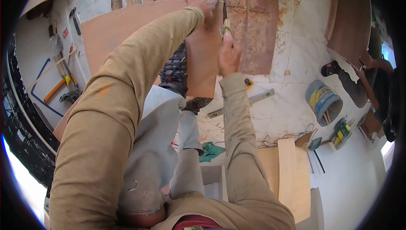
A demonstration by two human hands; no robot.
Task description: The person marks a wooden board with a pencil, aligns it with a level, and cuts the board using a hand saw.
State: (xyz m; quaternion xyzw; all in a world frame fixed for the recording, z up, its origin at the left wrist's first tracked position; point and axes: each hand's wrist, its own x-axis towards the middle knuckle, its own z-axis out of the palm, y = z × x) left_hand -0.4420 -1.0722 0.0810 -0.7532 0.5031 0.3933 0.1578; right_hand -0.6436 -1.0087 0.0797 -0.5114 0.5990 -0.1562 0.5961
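My right hand [229, 56] is wrapped round the handle of a handsaw [224, 8], whose thin dark blade points away from me, edge-on. The blade runs along the right edge of a large reddish-brown wooden board [203, 60]. Further up, my left hand [204, 5] lies on the far part of this board, fingers spread, just left of the blade. My boot [174, 71] stands on the board beneath my left arm. Wood shavings [237, 18] are scattered over darker boards [260, 48] to the right of the saw.
A hammer [75, 20], a blue-framed saw [40, 75] and other tools lie at left. On the right stand a bucket [323, 103] and a green power tool [341, 133]. A spirit level [241, 103] lies near my foot. Another person's hand [367, 60] is beside a brown board [349, 27].
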